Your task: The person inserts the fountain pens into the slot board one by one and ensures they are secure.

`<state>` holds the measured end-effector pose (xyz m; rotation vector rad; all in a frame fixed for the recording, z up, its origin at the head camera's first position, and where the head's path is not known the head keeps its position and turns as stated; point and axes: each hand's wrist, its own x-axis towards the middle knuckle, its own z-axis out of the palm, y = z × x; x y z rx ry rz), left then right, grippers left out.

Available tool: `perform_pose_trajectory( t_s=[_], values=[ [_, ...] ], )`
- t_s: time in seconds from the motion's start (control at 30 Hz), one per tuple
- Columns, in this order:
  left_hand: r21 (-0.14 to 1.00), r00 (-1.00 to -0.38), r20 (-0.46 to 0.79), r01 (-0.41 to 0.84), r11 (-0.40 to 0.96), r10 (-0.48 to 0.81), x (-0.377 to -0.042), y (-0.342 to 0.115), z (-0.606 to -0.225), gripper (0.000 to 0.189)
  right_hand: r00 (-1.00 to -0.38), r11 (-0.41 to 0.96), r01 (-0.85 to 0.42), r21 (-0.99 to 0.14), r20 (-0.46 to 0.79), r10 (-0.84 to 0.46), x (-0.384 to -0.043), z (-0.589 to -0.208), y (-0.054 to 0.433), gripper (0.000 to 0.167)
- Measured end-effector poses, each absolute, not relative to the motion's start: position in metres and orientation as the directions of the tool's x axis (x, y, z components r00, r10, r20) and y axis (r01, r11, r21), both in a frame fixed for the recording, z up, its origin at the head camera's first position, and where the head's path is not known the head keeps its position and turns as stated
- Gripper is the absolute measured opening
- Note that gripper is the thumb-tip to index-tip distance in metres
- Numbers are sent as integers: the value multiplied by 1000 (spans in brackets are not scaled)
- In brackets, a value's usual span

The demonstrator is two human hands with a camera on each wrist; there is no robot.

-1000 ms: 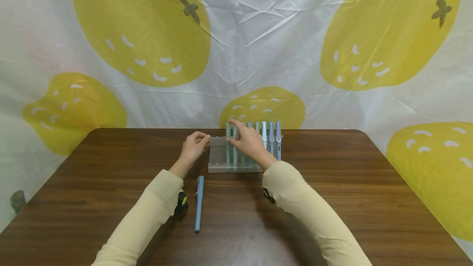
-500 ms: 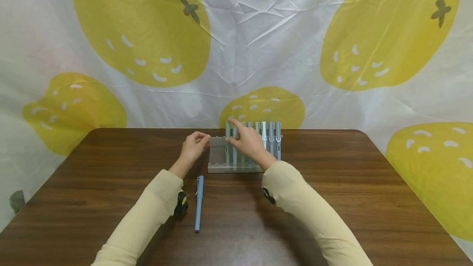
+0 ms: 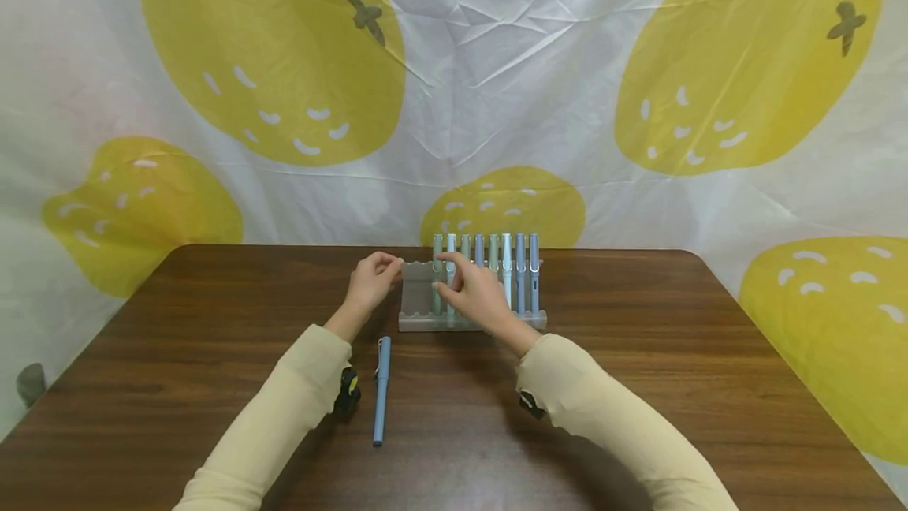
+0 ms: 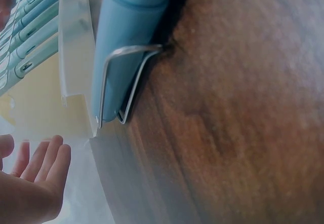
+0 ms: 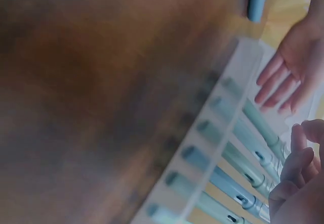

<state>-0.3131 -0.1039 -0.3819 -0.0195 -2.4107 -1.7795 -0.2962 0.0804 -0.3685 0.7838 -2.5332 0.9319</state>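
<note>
A clear rack stands on the table with several capped pens upright in its right part, in blue, green and pale tones. At its upper left corner my left hand pinches the edge between thumb and fingers. In front of the leftmost green pen is my right hand, thumb and index finger spread apart with nothing between them; it hides the middle of several pens. A blue pen lies on the table near my left wrist. Its metal clip looms large in the left wrist view.
The brown wooden table extends on both sides of the rack. Behind it hangs a white cloth printed with yellow fruit. A dark grey object shows beyond the table's left edge.
My right hand has drawn back slightly toward me, its index finger lowering from the leftmost pens' tops. My left hand, the rack and the lying pen stay put.
</note>
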Motion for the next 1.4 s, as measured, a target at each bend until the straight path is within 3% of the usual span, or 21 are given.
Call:
perform_pose_trajectory(
  t_s=[0.37,0.63,1.07,1.4],
  values=[
    [944,-988,145,121,307,-54,-313,-106,-382,24,-831,617,-556,-556,359,-425,-279,-384,80,26],
    [910,-994,111,100,402,-4,-314,-115,-377,30,-815,600,-573,-558,308,-491,-271,-389,75,21],
    [888,-992,83,116,445,94,-319,-128,-370,32,-776,568,-594,-569,219,-592,-261,-393,64,21],
    [880,-990,96,133,456,103,-321,-127,-368,29,-785,598,-578,-556,176,-594,-254,-395,49,24]
  ],
)
